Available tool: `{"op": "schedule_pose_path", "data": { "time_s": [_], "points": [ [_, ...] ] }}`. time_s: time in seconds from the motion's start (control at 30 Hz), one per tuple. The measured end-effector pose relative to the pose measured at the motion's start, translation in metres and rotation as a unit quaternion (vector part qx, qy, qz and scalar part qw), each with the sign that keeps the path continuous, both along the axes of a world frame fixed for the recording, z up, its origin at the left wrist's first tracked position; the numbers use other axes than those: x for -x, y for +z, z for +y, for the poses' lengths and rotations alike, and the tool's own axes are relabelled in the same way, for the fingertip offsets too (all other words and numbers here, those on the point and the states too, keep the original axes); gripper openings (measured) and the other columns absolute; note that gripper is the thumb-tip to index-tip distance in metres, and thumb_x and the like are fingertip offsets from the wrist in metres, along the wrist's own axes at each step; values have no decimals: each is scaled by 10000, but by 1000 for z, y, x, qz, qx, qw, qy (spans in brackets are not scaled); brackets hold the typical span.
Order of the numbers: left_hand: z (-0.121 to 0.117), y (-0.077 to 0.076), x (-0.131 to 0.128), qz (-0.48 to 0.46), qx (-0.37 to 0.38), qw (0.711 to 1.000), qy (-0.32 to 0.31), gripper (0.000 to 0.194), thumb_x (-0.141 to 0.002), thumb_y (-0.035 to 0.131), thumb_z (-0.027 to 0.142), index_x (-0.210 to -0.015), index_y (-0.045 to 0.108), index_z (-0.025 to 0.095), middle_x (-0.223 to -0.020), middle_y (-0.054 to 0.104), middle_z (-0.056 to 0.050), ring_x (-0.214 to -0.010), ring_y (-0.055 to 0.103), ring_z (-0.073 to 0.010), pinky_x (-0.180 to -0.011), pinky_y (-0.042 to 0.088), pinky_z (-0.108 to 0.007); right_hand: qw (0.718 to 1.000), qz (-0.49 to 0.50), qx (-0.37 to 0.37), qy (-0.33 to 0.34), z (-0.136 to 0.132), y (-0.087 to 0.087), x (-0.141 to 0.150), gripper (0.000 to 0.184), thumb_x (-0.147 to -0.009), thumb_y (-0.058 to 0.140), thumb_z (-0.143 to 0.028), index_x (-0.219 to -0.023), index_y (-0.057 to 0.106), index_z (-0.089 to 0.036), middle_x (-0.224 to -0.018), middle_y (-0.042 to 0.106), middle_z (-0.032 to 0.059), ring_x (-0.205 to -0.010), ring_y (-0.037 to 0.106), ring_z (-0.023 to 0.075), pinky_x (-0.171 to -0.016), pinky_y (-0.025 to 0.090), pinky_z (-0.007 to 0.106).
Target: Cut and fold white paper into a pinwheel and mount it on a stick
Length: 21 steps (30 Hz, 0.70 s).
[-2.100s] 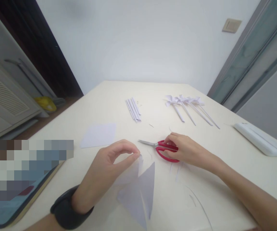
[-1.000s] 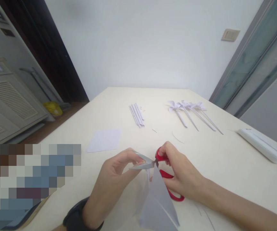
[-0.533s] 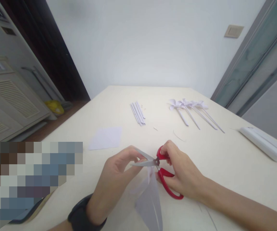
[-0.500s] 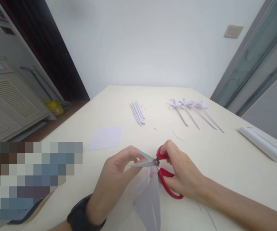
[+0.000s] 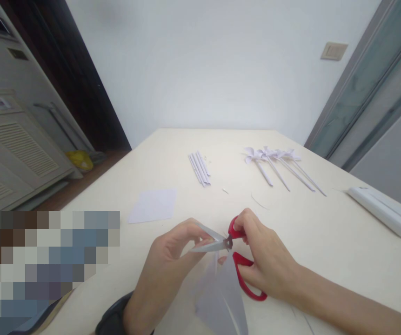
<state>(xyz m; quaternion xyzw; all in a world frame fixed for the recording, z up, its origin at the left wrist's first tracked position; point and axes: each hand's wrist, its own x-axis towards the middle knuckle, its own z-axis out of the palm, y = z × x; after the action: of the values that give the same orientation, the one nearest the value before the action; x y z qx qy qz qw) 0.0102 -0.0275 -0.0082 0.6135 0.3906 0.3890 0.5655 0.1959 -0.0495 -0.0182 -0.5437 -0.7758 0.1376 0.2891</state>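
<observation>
My right hand (image 5: pixel 268 260) has its fingers through the red handles of a pair of scissors (image 5: pixel 229 242). The blades are spread and point left, across the fingertips of my left hand (image 5: pixel 176 253). Between thumb and fingers my left hand pinches a thin white sheet of paper (image 5: pixel 217 298), which hangs down below the scissors pivot in a pointed shape. A bright slit or fold line runs along its lower part. The blades hide part of the left fingertips and the paper's upper edge.
A square of white paper (image 5: pixel 153 205) lies left of centre on the table (image 5: pixel 172 139). Several rolled paper sticks (image 5: pixel 199 168) rest farther back. Paper pinwheels on sticks (image 5: pixel 273 160) lie at the back right, and a white plastic-looking package (image 5: pixel 385 211) is at the right edge. Thin scraps (image 5: pixel 259 201) are scattered near the middle.
The camera view has tilted slightly, so everything sits a little lower. The hanging paper has swung a bit to the right. Both hands keep their holds, and the scissors blades stay spread.
</observation>
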Motion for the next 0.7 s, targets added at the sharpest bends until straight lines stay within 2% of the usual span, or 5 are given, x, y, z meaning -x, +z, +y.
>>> {"op": "schedule_pose_path", "data": {
  "time_s": [0.17,0.4,0.53,0.7],
  "points": [
    [2,-2,1,11,11,1000,-2,44,-765,602,211,-732,587,185,-742,555,-3,-706,539,-155,-604,412,-227,1000,-3,-1,2,-1,1,0,254,-709,545,-254,-867,350,-219,-818,473,1,-587,417,127,-526,381,259],
    [4,5,0,33,-53,998,-9,49,-780,581,182,-734,598,186,-766,590,-15,-769,547,-174,-722,416,-267,1000,-4,21,-2,-1,0,-2,269,-724,552,-306,-828,319,-223,-784,472,-11,-556,404,116,-497,360,243],
    [3,7,0,46,-52,998,-9,73,-797,573,220,-745,613,190,-772,592,-13,-771,549,-168,-729,415,-266,998,33,44,4,1,3,-5,289,-712,564,-301,-794,297,-227,-714,458,-40,-518,357,101,-456,317,221],
    [4,0,0,27,-41,999,16,62,-790,584,244,-746,576,201,-754,560,2,-769,532,-162,-714,411,-253,995,88,44,8,1,9,-7,298,-694,572,-278,-834,313,-227,-748,470,-31,-581,399,115,-523,363,240]
  ]
}}
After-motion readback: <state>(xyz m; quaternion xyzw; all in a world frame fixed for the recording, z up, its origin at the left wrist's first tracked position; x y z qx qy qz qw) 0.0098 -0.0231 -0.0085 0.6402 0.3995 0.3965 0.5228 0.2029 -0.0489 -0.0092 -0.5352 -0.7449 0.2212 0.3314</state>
